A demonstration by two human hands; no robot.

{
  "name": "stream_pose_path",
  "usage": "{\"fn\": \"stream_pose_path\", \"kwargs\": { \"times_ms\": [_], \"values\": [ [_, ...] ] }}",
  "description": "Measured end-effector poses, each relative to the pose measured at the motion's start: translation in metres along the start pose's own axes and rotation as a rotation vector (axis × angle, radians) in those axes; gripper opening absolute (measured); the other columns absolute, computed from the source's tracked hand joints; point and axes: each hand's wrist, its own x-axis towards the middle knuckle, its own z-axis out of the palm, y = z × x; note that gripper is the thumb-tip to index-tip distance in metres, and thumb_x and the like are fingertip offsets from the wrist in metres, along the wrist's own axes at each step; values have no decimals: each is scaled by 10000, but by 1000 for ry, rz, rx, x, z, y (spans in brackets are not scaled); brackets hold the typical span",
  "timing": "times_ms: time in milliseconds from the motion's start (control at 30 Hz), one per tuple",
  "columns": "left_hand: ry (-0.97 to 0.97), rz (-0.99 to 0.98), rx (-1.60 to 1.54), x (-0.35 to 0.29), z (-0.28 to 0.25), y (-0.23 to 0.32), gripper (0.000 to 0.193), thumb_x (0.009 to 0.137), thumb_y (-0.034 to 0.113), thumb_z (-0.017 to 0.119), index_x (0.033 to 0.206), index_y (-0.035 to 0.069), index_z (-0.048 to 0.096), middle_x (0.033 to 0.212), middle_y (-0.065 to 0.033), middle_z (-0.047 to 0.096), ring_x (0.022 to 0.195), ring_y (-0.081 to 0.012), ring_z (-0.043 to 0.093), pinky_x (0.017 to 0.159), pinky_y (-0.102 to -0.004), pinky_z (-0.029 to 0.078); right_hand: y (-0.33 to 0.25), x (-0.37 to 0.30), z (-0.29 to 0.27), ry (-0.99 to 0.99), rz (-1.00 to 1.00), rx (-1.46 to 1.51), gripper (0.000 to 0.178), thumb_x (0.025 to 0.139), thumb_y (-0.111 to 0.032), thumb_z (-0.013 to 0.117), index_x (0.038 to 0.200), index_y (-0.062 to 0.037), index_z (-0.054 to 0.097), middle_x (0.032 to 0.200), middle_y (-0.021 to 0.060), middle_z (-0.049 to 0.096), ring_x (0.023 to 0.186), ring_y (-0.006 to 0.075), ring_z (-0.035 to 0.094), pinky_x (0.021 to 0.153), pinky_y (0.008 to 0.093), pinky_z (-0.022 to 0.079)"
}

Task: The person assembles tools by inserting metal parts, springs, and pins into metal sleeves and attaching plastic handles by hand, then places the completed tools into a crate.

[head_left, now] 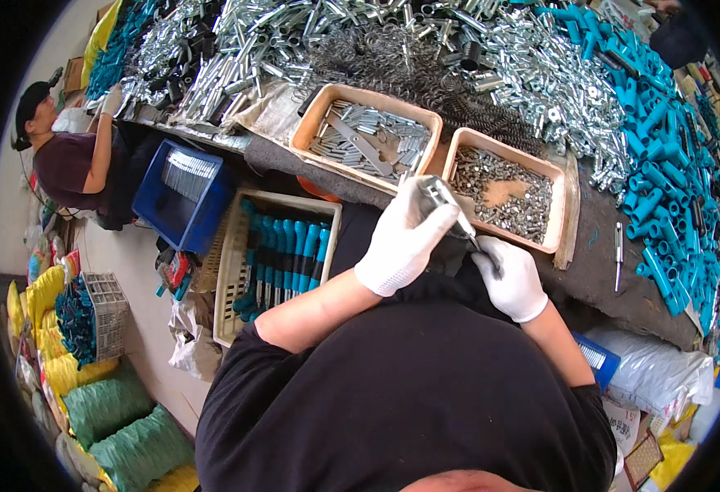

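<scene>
In a white glove, my left hand (405, 238) is closed round a shiny metal tubular part (438, 193), whose end shows above the fingers. The part slants down toward my right hand (510, 281), also gloved in white. My right hand grips a dark, slim piece (491, 256) that lies near the lower end of the metal part; whether the two are joined I cannot tell. Just beyond my hands stands a pinkish tray (558, 205) of small metal pieces. To its left, another tray (296, 131) holds metal pins and flat strips.
Heaped metal tubes (253, 53), dark springs (393, 66) and teal sleeves (651, 176) cover the bench. A cream crate (227, 316) of teal-handled tools stands at my left, beside a blue crate (153, 176). Another person (69, 156) works at the far left.
</scene>
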Motion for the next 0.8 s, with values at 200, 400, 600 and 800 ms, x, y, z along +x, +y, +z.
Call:
{"fn": "stream_pose_path", "kwargs": {
  "times_ms": [200, 400, 600, 800],
  "values": [
    [-423, -246, -375, 0, -16, 10, 350, 882, 201, 658, 1120, 8, 487, 1105, -207, 629, 1076, -299, 613, 935, -416, 475, -12, -11, -27, -544, 549, 927, 219, 905, -145, 587, 1001, 44, 637, 707, 14, 575, 638, 91, 522, 594, 249, 432],
    [-370, -192, -165, -6, 1, 5, 537, 922, 190, 602, 1354, 28, 328, 1106, -95, 586, 918, -114, 562, 784, -268, 471, -21, -2, -16, -366, 561, 776, 217, 914, -167, 597, 987, 35, 630, 723, 41, 624, 584, 79, 519, 553, 233, 430],
    [-201, -249, -362, -7, 11, 5, 552, 970, 229, 474, 1427, 29, 237, 1019, -146, 590, 1031, -249, 600, 923, -365, 488, -33, 0, -2, -288, 412, 903, 166, 888, -109, 635, 985, 25, 637, 722, 56, 642, 587, 93, 560, 554, 249, 459],
    [-126, -330, -398, -16, 15, -8, 450, 972, 229, 381, 1368, 24, 326, 856, -90, 545, 869, -194, 554, 832, -325, 460, -26, 4, 13, -141, 70, 324, 115, 821, -111, 712, 872, -11, 686, 717, 120, 663, 597, 223, 636, 609, 310, 502]
  ]
}}
